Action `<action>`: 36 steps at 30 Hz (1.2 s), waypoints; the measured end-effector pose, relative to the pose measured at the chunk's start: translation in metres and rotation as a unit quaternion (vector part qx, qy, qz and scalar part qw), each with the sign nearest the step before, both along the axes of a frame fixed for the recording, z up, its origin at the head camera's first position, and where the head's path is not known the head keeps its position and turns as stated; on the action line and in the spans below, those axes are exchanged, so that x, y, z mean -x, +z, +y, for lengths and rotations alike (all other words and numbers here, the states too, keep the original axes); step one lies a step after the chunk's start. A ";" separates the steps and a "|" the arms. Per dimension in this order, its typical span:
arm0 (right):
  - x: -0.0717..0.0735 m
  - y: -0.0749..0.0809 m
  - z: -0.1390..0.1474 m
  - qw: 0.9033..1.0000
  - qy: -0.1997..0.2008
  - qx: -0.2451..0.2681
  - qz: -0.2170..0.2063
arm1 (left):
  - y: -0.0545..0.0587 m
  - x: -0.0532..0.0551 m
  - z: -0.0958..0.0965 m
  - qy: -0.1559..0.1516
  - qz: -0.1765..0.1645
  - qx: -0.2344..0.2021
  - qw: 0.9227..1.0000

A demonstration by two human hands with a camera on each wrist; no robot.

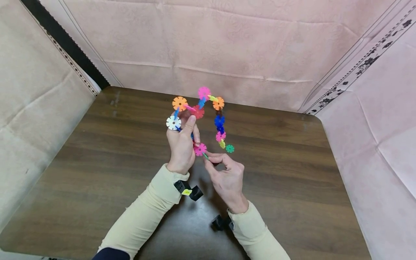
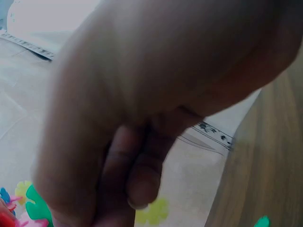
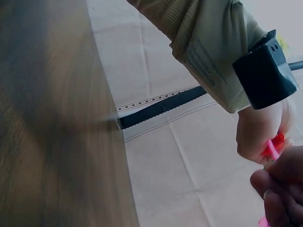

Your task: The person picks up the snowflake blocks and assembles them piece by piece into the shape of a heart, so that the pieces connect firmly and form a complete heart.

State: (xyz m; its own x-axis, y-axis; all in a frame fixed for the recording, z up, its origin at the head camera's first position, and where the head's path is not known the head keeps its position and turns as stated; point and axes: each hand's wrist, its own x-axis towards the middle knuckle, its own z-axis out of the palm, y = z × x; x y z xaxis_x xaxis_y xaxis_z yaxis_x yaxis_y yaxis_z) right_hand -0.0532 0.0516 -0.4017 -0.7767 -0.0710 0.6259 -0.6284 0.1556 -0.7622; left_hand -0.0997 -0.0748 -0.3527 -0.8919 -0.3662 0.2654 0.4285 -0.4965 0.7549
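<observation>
My left hand (image 1: pixel 182 150) holds a chain of slotted plastic flower discs up over the table. On its left side are a white disc (image 1: pixel 170 121) and an orange disc (image 1: pixel 177 104); a red disc (image 1: pixel 199 113) sits above the thumb. From a pink disc (image 1: pixel 204 91) the chain runs down the right through blue pieces (image 1: pixel 219 121) to a green disc (image 1: pixel 230 148). My right hand (image 1: pixel 227 177) pinches a green disc (image 1: pixel 206 156), seen edge-on, at the rim of a lower pink disc (image 1: pixel 200 149). The left palm hides some pieces.
Beneath both hands spreads a brown wooden table (image 1: pixel 286 180). Pale cloth (image 1: pixel 227 43) hangs behind it and at both sides. Each wrist carries a black camera; the left one (image 3: pixel 265 75) shows in the right wrist view.
</observation>
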 end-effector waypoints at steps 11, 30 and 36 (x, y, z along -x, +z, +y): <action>0.002 -0.003 -0.002 0.998 -0.007 0.058 0.010 | -0.001 -0.002 -0.003 -0.071 -0.006 -0.040 0.997; 0.000 0.039 0.016 0.998 -0.053 0.032 0.013 | 0.008 0.000 -0.024 -0.189 0.038 -0.109 0.975; 0.018 0.038 0.040 0.969 0.063 0.006 -0.240 | 0.007 0.000 -0.025 -0.230 0.048 -0.107 0.966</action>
State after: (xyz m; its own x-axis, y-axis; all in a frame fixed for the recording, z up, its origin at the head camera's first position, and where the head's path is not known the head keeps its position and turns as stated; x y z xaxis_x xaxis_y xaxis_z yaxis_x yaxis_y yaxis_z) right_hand -0.0709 0.0920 -0.3637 -0.9641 -0.1799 0.1953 -0.2138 0.0899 -0.9727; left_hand -0.0997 -0.1003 -0.3459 -0.9483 0.0077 0.3174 0.1881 -0.7917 0.5812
